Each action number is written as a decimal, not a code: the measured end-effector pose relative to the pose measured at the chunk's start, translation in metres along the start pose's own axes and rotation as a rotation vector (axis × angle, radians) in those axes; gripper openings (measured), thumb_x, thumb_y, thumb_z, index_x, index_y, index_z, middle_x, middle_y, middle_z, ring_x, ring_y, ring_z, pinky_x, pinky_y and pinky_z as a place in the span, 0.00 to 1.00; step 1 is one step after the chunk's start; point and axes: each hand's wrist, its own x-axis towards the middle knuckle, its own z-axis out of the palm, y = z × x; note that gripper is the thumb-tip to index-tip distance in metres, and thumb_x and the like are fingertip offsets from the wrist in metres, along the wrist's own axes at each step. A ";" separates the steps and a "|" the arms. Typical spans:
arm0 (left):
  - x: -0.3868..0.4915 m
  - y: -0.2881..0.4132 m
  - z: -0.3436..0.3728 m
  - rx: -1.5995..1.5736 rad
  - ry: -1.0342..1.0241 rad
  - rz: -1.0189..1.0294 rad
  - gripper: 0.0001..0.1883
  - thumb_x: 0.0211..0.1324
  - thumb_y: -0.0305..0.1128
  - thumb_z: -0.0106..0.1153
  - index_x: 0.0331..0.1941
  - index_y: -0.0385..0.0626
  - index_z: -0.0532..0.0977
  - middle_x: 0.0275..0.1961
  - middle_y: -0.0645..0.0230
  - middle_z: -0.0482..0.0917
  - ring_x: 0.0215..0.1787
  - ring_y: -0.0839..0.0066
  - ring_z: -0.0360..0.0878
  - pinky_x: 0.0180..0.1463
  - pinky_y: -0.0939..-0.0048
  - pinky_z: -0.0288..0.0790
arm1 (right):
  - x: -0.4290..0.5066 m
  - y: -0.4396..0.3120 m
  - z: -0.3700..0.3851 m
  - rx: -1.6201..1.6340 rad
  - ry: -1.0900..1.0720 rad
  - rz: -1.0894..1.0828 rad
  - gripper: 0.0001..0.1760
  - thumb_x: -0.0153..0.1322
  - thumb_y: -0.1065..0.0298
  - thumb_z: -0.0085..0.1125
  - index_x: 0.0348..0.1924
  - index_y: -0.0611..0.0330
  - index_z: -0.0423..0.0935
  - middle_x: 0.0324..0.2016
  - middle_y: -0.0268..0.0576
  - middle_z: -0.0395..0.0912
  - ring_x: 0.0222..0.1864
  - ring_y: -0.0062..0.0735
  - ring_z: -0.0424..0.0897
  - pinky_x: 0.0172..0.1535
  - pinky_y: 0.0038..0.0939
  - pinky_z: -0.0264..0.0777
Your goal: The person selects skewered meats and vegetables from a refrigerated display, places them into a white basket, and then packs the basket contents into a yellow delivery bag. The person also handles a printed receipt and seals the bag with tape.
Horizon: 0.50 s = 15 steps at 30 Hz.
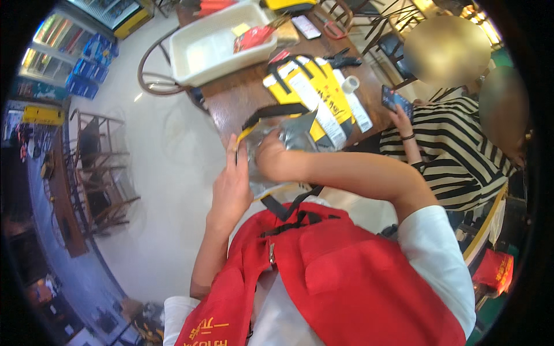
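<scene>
An insulated carrier bag [301, 125] with a silver foil lining, yellow edging and black strap handles gapes before me at the table's near edge. My left hand [231, 186] grips its left side, fingers along the rim. Reaching down inside is my right hand [270, 153], bent at the wrist against the foil. Its fingertips are partly hidden, and I cannot see whether they hold anything. Just beyond lie flat yellow bags [320, 88] with black straps, overlapping one another. Long printed paper slips [362, 116] lie on and beside them.
On the wooden table [227, 97] stand a white plastic basket [190, 71] holding red packets, a tape roll [350, 84], a black glove [346, 59], red-handled scissors [335, 31] and a phone [306, 27]. At right sits a person in a striped top [446, 151], holding a phone.
</scene>
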 end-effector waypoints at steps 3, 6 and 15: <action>0.012 -0.006 -0.007 -0.034 0.006 0.061 0.43 0.42 0.11 0.56 0.69 0.32 0.58 0.76 0.41 0.54 0.49 0.39 0.80 0.46 0.50 0.78 | 0.110 -0.011 0.036 -0.012 -0.304 0.197 0.24 0.70 0.54 0.59 0.54 0.59 0.83 0.57 0.54 0.79 0.59 0.60 0.78 0.57 0.68 0.70; 0.019 -0.030 -0.016 -0.083 0.030 0.113 0.44 0.42 0.12 0.56 0.70 0.33 0.57 0.74 0.40 0.57 0.48 0.39 0.81 0.46 0.48 0.78 | 0.122 -0.007 0.064 0.193 -0.105 0.274 0.24 0.70 0.54 0.59 0.54 0.60 0.83 0.57 0.54 0.80 0.58 0.60 0.78 0.57 0.67 0.70; 0.048 -0.089 -0.041 -0.167 -0.070 0.279 0.45 0.45 0.14 0.55 0.72 0.36 0.55 0.69 0.39 0.63 0.46 0.37 0.80 0.46 0.45 0.76 | 0.101 0.009 0.129 0.535 0.156 0.419 0.24 0.70 0.54 0.59 0.52 0.60 0.83 0.56 0.55 0.80 0.57 0.58 0.79 0.56 0.65 0.72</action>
